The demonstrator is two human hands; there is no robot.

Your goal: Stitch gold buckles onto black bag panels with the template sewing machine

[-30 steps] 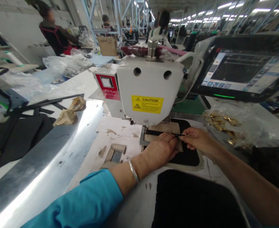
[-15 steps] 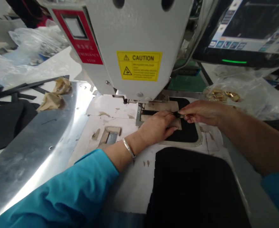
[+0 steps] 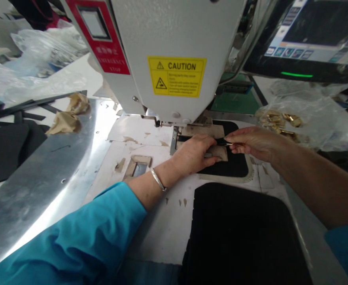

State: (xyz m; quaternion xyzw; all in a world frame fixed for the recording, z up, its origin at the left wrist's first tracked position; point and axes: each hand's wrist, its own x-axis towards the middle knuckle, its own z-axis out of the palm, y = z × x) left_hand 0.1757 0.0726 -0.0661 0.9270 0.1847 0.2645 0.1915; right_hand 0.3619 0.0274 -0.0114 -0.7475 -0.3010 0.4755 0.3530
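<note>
A narrow black strip (image 3: 185,138) lies in the slot of a beige-edged clamp frame (image 3: 174,141) below the machine head. My left hand (image 3: 193,154) rests over the frame, its fingers bent down onto the strip and its thumb on the beige plate (image 3: 222,152). Its fingertips are partly hidden. Just right of it, my right hand (image 3: 254,142) pinches a thin gold-coloured metal piece (image 3: 235,144) at the strip's end; its exact kind is unclear. Under the frame lies a black panel with rounded corners (image 3: 239,166).
A larger black panel (image 3: 239,233) lies nearest me. The machine head (image 3: 162,35) overhangs the work, with a screen (image 3: 313,35) to its right. Gold-coloured metal parts (image 3: 280,118) sit in clear plastic at right. Crumpled brown paper (image 3: 64,122) and black pieces (image 3: 4,146) are at left.
My left hand has shifted slightly left, opening a small gap to my right hand. More of the gold-coloured piece shows in my right fingers. The view has moved slightly.
</note>
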